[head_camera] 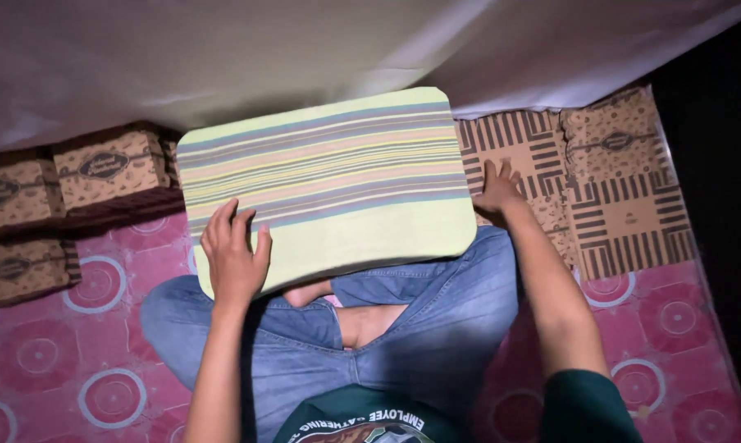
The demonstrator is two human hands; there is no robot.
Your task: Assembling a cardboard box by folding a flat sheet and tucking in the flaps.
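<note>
Both hands are on our striped folded cloth (325, 184), which sits across our crossed legs. Left hand (235, 254) lies flat and open on the near-left corner; right hand (495, 189) presses open at the right edge, over flattened cardboard (624, 213). Brown boxes (67, 184) crowd the left, pink floor mat (75, 361) stays roomy.

Matt striped woven cloth (325, 184), faded blue denim jeans (436, 320), printed brown cardboard boxes (112, 168), patterned pink mat (67, 353).
</note>
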